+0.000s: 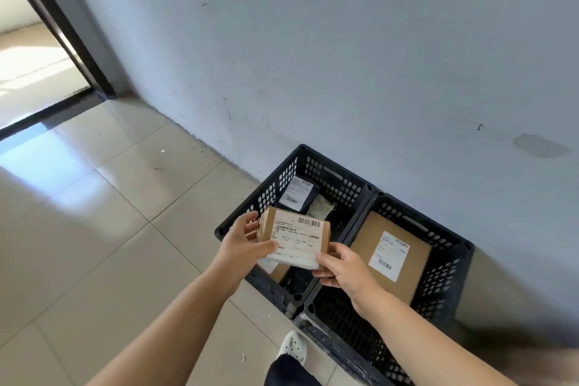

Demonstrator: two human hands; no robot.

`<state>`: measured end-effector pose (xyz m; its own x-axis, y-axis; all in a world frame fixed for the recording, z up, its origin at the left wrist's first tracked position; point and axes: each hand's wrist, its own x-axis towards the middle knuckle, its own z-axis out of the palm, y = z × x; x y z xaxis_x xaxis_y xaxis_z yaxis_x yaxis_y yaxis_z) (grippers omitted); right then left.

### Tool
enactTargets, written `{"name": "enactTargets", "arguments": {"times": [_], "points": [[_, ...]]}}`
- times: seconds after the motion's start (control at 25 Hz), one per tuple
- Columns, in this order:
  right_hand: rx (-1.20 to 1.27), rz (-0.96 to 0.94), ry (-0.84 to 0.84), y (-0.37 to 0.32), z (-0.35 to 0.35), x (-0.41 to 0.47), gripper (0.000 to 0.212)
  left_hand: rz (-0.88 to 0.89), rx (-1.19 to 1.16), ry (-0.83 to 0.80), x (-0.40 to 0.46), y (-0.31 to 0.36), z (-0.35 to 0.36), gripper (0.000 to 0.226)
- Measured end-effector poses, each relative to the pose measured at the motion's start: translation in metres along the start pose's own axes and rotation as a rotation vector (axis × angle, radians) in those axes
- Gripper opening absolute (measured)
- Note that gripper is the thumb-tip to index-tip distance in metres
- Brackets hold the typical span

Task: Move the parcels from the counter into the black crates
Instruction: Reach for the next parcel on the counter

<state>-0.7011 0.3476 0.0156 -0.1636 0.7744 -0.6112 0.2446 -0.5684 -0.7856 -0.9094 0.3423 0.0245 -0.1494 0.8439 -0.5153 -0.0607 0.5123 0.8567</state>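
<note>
- Hands hold one small brown parcel [294, 236] up in the air: left hand [242, 240] pinches its 9 o'clock end, right hand [341, 266] grips its 4 o'clock corner.
- Parcel's long side runs 9 to 3, right over the left crate [250, 207].
- Right crate [451, 263] sits at 3 o'clock, nearer the right hand.

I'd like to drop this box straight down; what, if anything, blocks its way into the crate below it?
Nothing visible. Both hands hold the box over the open left crate; parcels lie on its floor.
</note>
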Motion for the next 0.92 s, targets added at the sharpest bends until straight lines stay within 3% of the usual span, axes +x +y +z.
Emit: {"name": "enactTargets", "arguments": {"times": [0.16,0.36,0.52,0.72,0.92], "points": [[0.0,0.014,0.043,-0.028,-0.012,0.054,0.022,-0.048,0.065,-0.071,0.064,0.026,0.006,0.086],[-0.028,0.057,0.077,-0.051,-0.02,0.109,0.03,-0.096,0.109,-0.176,0.13,0.05,0.011,0.075],[-0.175,0.054,0.144,-0.058,-0.032,0.142,0.053,-0.122,0.201,-0.235,0.181,0.064,0.021,0.073],[-0.626,0.022,0.313,-0.054,-0.031,0.167,0.086,-0.168,0.392,-0.4,0.248,0.057,0.036,0.079],[-0.945,-0.007,0.299,-0.034,0.001,0.194,0.101,-0.186,0.59,-0.59,0.293,0.033,0.045,0.082]]}}
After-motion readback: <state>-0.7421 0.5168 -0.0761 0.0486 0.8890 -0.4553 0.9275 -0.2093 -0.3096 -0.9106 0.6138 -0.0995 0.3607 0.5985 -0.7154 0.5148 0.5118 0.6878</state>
